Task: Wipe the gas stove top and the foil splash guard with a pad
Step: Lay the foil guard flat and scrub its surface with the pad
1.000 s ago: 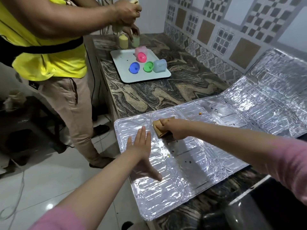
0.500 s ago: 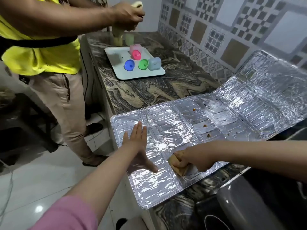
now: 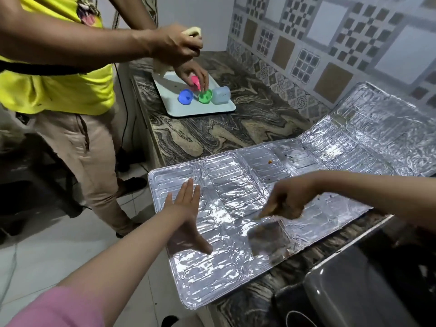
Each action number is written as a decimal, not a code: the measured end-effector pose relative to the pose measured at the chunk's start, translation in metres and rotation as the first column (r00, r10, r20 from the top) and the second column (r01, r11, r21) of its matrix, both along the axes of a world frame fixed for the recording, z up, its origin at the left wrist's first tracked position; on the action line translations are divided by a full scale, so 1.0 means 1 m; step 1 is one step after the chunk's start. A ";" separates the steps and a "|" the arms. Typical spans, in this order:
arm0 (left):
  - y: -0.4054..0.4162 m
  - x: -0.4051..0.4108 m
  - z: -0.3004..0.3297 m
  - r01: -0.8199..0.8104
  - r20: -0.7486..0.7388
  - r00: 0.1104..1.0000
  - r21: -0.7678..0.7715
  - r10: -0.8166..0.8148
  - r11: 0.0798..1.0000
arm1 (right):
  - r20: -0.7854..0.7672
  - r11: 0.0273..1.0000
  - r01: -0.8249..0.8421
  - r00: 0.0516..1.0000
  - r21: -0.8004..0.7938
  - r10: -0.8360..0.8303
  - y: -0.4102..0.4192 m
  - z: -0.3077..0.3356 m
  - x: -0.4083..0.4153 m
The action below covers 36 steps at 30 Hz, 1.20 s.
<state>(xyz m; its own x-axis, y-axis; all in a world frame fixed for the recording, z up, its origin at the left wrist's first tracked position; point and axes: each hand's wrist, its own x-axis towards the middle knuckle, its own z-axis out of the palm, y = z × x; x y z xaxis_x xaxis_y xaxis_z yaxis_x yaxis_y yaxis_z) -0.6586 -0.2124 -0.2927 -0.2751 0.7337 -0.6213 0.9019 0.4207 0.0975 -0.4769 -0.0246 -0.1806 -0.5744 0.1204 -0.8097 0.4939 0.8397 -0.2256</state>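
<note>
Left hand (image 3: 186, 208) flat, fingers straight, pressing the crinkled silver foil splash guard (image 3: 236, 199) lying on the swirled marble tabletop (image 3: 212, 133), centre frame. Right hand (image 3: 286, 200), blurred, grip curled tight on the brownish pad (image 3: 271, 210) against the foil, right of centre.

Single head view, steeply downward and forward, close over the countertop (image 3: 236, 128).

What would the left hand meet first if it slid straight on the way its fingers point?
The left hand lies flat on the foil splash guard, fingers pointing toward its far edge. Beyond that comes bare marble counter; the tray probably lies right of that line.
</note>
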 end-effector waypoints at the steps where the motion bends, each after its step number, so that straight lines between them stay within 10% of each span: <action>1: -0.003 -0.003 0.001 -0.002 -0.004 1.000 -0.016 0.002 1.000 | -0.082 0.998 0.068 0.994 0.005 -0.067 0.009 0.003 -0.013; 7: -0.012 -0.009 0.014 -0.038 -0.053 0.998 -0.134 0.031 0.990 | -0.533 0.926 0.198 0.846 0.322 0.004 0.018 -0.019 -0.093; 20: 0.011 0.025 -0.007 -0.015 0.072 0.997 0.149 0.004 0.989 | -0.231 0.867 -0.076 0.949 0.493 0.214 0.017 -0.077 -0.101; 36: 0.006 0.023 -0.011 -0.014 0.069 0.998 0.186 0.001 0.982 | 0.260 0.954 -0.290 0.929 0.072 0.263 -0.050 -0.022 0.033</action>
<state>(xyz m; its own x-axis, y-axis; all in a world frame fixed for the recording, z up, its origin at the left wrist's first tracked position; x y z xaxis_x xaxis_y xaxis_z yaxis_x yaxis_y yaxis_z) -0.6356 -0.2064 -0.3038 -0.2428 0.8366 -0.4910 0.8875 0.3959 0.2358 -0.4438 -0.0750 -0.2026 -0.3830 0.0789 -0.9204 0.2674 0.9632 -0.0287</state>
